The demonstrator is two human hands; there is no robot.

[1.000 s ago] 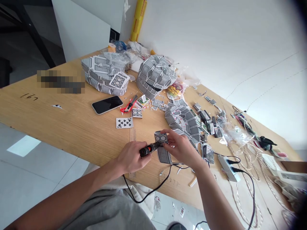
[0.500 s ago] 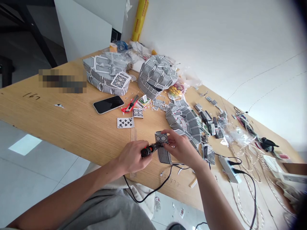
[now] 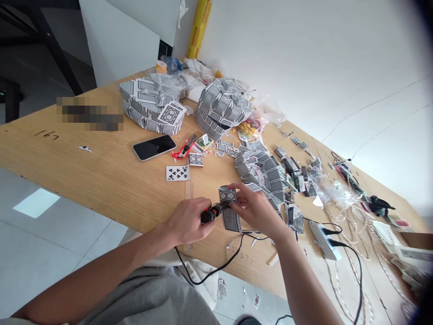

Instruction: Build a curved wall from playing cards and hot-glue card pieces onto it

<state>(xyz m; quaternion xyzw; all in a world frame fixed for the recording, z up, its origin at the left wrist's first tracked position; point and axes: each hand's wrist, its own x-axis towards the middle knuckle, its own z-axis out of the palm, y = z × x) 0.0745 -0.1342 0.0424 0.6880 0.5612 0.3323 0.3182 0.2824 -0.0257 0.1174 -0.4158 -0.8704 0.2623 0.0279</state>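
My left hand (image 3: 190, 220) is wrapped around a black glue gun (image 3: 210, 214) with orange parts; its nozzle end points at the card piece near my right fingers. With thumb and fingers, my right hand (image 3: 253, 205) pinches a patterned playing card (image 3: 228, 195) at the upper end of a folded card band (image 3: 231, 220). That band appears to run behind my right hand toward an oval ring of folded cards (image 3: 259, 174); the join is hidden. Where the nozzle meets the card is too small to make out.
Two card-built forms (image 3: 149, 106) (image 3: 219, 108) stand farther back. A phone (image 3: 154, 147), a red box cutter (image 3: 185, 146) and an eight of clubs (image 3: 177, 173) lie left of centre. At right are a power strip (image 3: 325, 241), cords and card scraps. A black cable (image 3: 216, 271) loops over the table's front edge.
The view has shifted very slightly, so the table things appear a little farther right. Both hands keep their grip and position.
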